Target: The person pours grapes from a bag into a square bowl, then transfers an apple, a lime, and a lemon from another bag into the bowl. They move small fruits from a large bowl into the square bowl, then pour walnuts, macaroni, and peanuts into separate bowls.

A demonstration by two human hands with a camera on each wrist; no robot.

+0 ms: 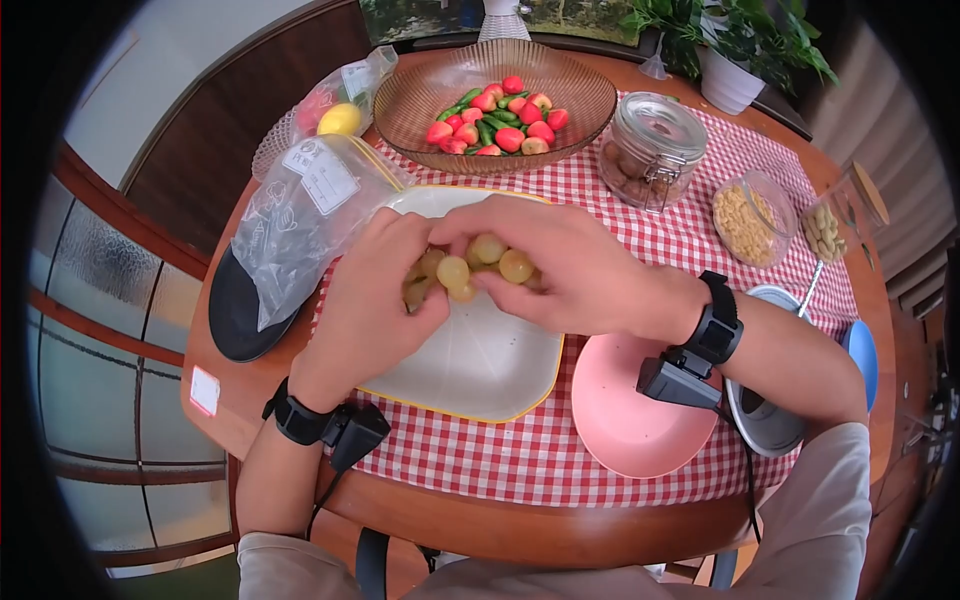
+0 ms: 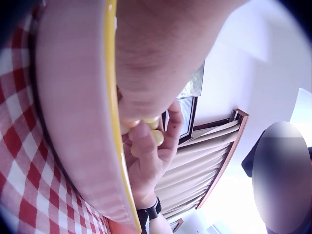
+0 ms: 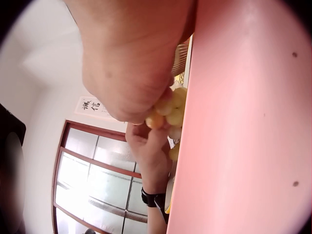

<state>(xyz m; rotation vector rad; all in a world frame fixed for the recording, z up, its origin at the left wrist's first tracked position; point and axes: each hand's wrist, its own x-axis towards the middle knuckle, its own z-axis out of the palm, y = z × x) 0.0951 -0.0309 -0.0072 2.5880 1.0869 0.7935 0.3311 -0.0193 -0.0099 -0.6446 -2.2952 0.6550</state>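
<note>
A bunch of yellow-green grapes [image 1: 453, 272] is between my two hands, over the white yellow-rimmed dish [image 1: 480, 375]. My left hand [image 1: 375, 300] curls its fingers and thumb around the left part of the bunch. From the other side, my right hand [image 1: 560, 260] pinches grapes between thumb and fingers. In the right wrist view several grapes [image 3: 175, 116] show beneath the right hand, one of them more orange. The left wrist view has grapes [image 2: 157, 137] by the right thumb, with the dish's wall in front. The stems are hidden behind the fingers.
A pink bowl [image 1: 635, 430] stands right of the dish, beside a grey bowl [image 1: 765, 425]. Behind are a large glass bowl [image 1: 400, 105] of red fruit and green vegetables, and a clamp-lid jar [image 1: 660, 130]. A plastic bag [image 1: 290, 245] lies partly over a black plate [image 1: 240, 325] at left.
</note>
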